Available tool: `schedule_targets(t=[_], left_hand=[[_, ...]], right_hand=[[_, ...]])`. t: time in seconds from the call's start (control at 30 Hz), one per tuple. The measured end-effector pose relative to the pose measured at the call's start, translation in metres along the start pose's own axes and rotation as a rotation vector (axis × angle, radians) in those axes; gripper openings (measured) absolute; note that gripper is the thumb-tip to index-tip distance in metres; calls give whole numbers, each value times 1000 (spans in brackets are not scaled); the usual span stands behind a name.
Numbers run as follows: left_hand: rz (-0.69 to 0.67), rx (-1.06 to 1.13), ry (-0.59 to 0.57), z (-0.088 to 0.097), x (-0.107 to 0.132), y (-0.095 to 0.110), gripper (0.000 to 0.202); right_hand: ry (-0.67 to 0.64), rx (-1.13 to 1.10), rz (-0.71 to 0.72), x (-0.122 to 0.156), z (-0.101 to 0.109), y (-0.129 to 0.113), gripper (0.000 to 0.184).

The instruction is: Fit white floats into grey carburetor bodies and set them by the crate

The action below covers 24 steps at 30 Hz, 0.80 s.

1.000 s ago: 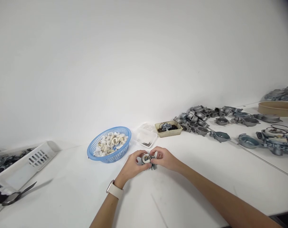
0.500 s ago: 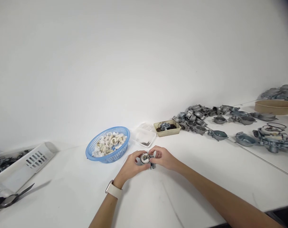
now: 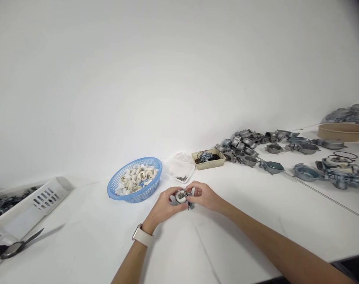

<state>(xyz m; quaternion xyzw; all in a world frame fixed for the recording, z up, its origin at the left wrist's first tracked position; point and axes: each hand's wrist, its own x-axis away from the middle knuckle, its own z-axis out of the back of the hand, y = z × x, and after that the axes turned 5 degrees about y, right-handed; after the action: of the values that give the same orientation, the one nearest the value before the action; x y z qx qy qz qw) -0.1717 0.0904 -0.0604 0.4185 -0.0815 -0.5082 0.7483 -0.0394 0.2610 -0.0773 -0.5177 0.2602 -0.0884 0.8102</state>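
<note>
A grey metal carburetor body (image 3: 189, 205) with a white plastic float (image 3: 181, 196) in its round end rests on the white table before me. My left hand (image 3: 167, 205) is closed around its left side, thumb along the near edge and fingers at the far edge. At the right side, my right hand (image 3: 204, 196) pinches with thumb and index finger against the metal; any small part between the fingertips is hidden. Just behind sits a clear plastic tray (image 3: 179, 165) with several thin dark pins (image 3: 181, 178).
A blue basket (image 3: 156, 189) of white floats stands behind left. A cream box (image 3: 212, 163) holds black rings and a metal part. Carburetor castings (image 3: 244, 146) lie piled right, beside a tan basin (image 3: 342, 133). Far left are a white crate (image 3: 46, 199) and a dark pointed tool (image 3: 21, 244).
Both hands stay around the carburetor in nearly the same place. The right fingers shift very slightly at its side, and the whole view moves a little.
</note>
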Motion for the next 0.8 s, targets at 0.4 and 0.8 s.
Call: schedule_targets(t=[0.4,0.8], left_hand=[[-13,-7,3,0,0,-1,55],[-9,5,-17,2,1,2,54]], right_hand=[[-7,15,-6,0,0,-3,26],[-7,27,22,-1,0,2,26]])
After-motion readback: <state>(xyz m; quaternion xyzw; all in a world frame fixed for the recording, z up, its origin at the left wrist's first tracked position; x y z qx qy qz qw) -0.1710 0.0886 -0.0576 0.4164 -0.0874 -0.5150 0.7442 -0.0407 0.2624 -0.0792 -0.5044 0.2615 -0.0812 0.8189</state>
